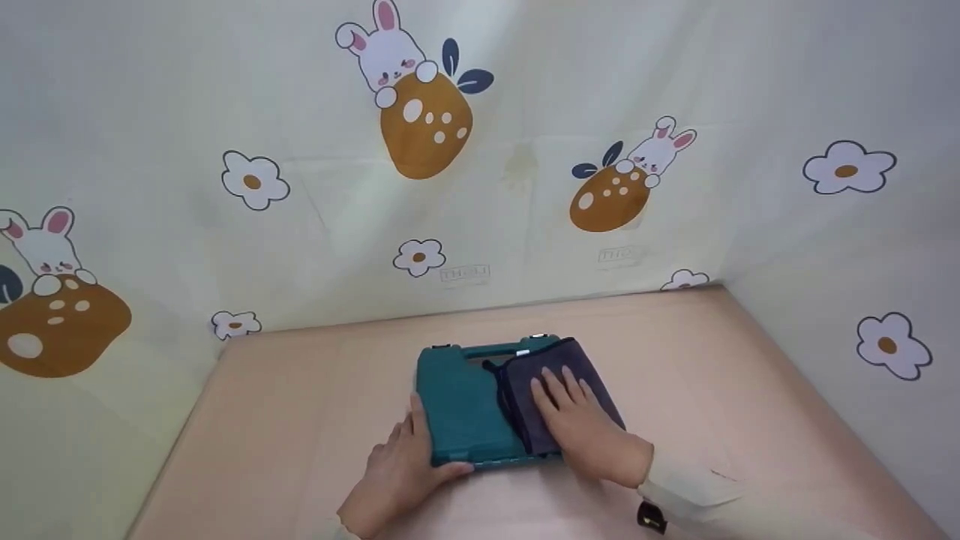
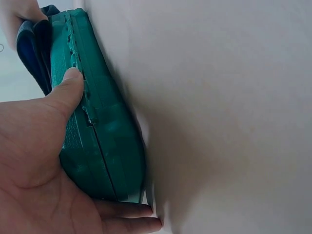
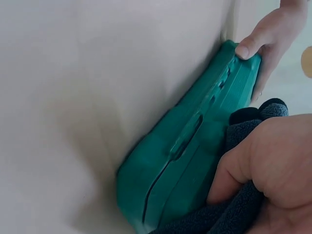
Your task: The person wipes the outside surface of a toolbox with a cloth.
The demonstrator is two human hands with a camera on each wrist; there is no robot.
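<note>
A green plastic case [image 1: 461, 409] lies flat on the table, its handle on the far side and hinges along the near edge. At its near left corner, my left hand [image 1: 397, 469] grips it. The thumb [image 2: 68, 90] presses the hinge edge and the fingers lie along the left side. A dark purple-grey folded cloth [image 1: 525, 397] with black edging covers the case's right part. My right hand [image 1: 585, 431] holds this cloth against the lid, fingers spread over its top. In the right wrist view, the thumb tucks into the cloth's fold; the other fingertips are hidden there.
The table [image 1: 300, 420] has a pale pinkish cover. A printed curtain [image 1: 525, 195] with rabbits and flowers hangs behind it and along both sides. A dark band [image 1: 651, 517] sits by the right sleeve.
</note>
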